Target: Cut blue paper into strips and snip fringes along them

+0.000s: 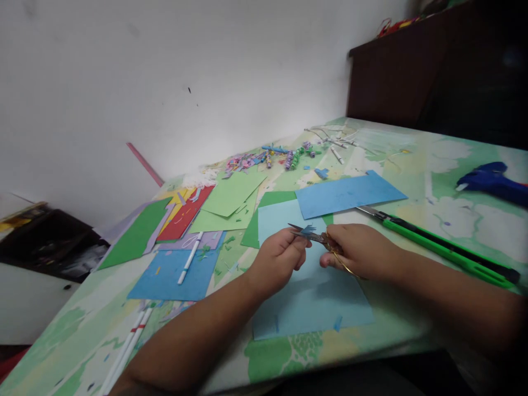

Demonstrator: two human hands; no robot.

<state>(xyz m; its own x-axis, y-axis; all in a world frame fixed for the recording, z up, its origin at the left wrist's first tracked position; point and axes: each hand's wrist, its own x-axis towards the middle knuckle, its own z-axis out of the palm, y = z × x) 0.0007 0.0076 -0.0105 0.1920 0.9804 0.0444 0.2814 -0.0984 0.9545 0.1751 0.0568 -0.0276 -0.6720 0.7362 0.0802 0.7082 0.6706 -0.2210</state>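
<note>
My right hand (355, 250) grips a pair of scissors (317, 236) by the gold-coloured handles, with the blades pointing left. Between the fingertips of my left hand (280, 256) is a small piece of blue paper (307, 230), fringed along its upper edge. The blades lie across this piece, close to my left fingers. Both hands are above a light blue sheet (313, 297), on which two small blue scraps rest near the lower edge. Behind my hands a blue sheet (350, 193) overlaps it, and a green box cutter (445, 247) lies beyond my right forearm.
Coloured sheets, among them a red one (187, 214) and a dark green one (136, 236), spread over the left side. A white marker (190, 258) lies on blue paper. Paper curls (292, 159) sit at the back. A blue glue gun (490, 181) is at far right.
</note>
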